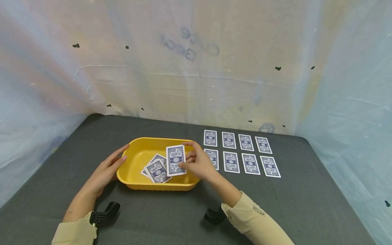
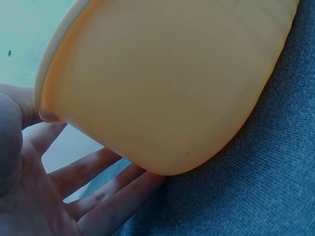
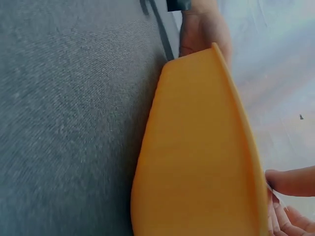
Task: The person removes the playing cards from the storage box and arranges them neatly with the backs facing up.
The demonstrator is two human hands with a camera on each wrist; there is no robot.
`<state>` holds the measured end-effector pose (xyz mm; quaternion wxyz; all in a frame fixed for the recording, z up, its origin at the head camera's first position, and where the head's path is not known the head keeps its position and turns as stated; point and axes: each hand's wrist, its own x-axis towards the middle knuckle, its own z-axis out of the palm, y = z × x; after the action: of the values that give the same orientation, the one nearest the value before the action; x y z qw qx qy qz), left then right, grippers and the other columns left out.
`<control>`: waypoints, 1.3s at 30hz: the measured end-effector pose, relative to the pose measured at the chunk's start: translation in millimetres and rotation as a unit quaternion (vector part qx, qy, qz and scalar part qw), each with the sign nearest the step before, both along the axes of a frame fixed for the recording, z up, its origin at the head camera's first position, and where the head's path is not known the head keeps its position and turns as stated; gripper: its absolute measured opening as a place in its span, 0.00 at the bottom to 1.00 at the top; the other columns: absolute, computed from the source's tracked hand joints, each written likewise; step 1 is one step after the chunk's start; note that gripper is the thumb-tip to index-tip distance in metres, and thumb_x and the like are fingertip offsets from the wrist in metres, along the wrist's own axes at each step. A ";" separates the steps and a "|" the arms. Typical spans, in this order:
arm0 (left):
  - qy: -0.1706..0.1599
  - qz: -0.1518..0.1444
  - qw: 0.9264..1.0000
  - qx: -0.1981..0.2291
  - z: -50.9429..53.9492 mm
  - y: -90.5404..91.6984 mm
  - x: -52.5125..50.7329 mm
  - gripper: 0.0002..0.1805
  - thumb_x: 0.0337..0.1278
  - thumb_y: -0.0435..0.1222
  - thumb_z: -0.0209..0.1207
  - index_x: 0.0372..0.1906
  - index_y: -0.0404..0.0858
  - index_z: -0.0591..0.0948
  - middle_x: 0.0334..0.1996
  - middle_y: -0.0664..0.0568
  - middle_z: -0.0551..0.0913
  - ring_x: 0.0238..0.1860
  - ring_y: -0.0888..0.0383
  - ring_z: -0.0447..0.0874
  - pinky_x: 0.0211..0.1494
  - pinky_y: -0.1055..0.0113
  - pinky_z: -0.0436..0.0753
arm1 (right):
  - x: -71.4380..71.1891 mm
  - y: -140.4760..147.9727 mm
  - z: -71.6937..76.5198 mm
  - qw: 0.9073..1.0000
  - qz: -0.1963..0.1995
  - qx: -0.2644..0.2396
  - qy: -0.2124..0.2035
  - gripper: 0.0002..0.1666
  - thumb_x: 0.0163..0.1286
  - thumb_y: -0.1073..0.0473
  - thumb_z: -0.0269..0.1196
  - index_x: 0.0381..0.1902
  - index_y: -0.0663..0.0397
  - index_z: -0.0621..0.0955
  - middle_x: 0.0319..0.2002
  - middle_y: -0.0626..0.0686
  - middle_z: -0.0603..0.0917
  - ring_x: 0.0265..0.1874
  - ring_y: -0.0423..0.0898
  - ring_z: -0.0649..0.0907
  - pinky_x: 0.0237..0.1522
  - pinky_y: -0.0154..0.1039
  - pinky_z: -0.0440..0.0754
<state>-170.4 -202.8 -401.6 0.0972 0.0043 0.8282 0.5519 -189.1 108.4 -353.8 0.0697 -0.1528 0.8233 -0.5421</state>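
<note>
My right hand (image 1: 199,161) pinches a blue-backed playing card (image 1: 176,160) between thumb and fingers, above the right part of a yellow plastic tray (image 1: 144,144). Its patterned back faces up. Beneath it, a few overlapping playing cards (image 1: 157,171) lie in the tray, backs up and partly hidden by the held card. My left hand (image 1: 102,172) holds the tray's left end. In the left wrist view its thumb is at the rim and its fingers reach along the outer wall. The right wrist view shows the right thumb (image 3: 293,182) beyond the tray rim, with the card edge-on.
Right of the tray, playing cards (image 1: 231,161) lie face down in two rows on the dark grey table (image 1: 306,204). One near-row card is partly behind my right hand. Translucent plastic sheeting (image 1: 196,85) hangs behind the table and at both sides.
</note>
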 end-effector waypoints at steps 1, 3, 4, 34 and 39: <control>-0.001 0.001 1.000 0.000 -0.2 0.1 0.1 0.35 0.71 0.57 0.42 0.77 0.54 0.48 0.70 0.34 0.59 0.58 0.46 0.72 0.48 0.58 0.81 | 0.6 3.1 1.0 1.000 -0.005 -0.004 -0.002 0.39 0.55 0.69 0.70 0.64 0.55 0.69 0.30 0.56 0.81 0.26 0.41 0.76 0.32 0.31 0.74; -0.001 0.002 1.000 -0.001 -0.5 0.4 0.3 0.35 0.71 0.57 0.42 0.77 0.54 0.48 0.70 0.34 0.59 0.59 0.44 0.72 0.49 0.57 0.81 | 2.5 9.9 3.5 1.000 -0.015 -0.012 -0.004 0.39 0.55 0.69 0.70 0.64 0.55 0.68 0.31 0.57 0.82 0.26 0.42 0.76 0.32 0.30 0.74; -0.002 0.002 1.000 -0.002 -0.4 0.5 0.3 0.35 0.71 0.57 0.42 0.77 0.54 0.48 0.70 0.34 0.59 0.59 0.43 0.71 0.49 0.56 0.81 | 3.1 13.4 4.4 1.000 -0.022 -0.016 -0.007 0.39 0.55 0.70 0.69 0.64 0.54 0.68 0.32 0.58 0.83 0.26 0.41 0.77 0.32 0.30 0.74; 0.003 -0.004 1.000 0.006 0.4 -1.2 0.6 0.35 0.71 0.56 0.42 0.77 0.54 0.48 0.69 0.33 0.61 0.55 0.51 0.75 0.46 0.63 0.81 | 33.0 100.9 -2.8 0.989 -0.147 -0.032 0.010 0.38 0.56 0.70 0.68 0.62 0.57 0.65 0.26 0.51 0.76 0.24 0.37 0.77 0.31 0.31 0.75; 0.009 -0.010 1.000 0.014 -0.4 -1.8 1.1 0.34 0.72 0.55 0.42 0.77 0.54 0.48 0.70 0.33 0.59 0.56 0.50 0.74 0.46 0.65 0.81 | 34.9 109.6 -12.0 0.992 -0.122 -0.008 -0.008 0.36 0.58 0.68 0.68 0.62 0.59 0.65 0.25 0.52 0.79 0.23 0.39 0.80 0.31 0.37 0.80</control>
<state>-169.3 -204.6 -401.9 0.0952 0.0184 0.8213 0.5621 -154.2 218.0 -365.8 0.0081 -0.0472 0.8312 -0.5540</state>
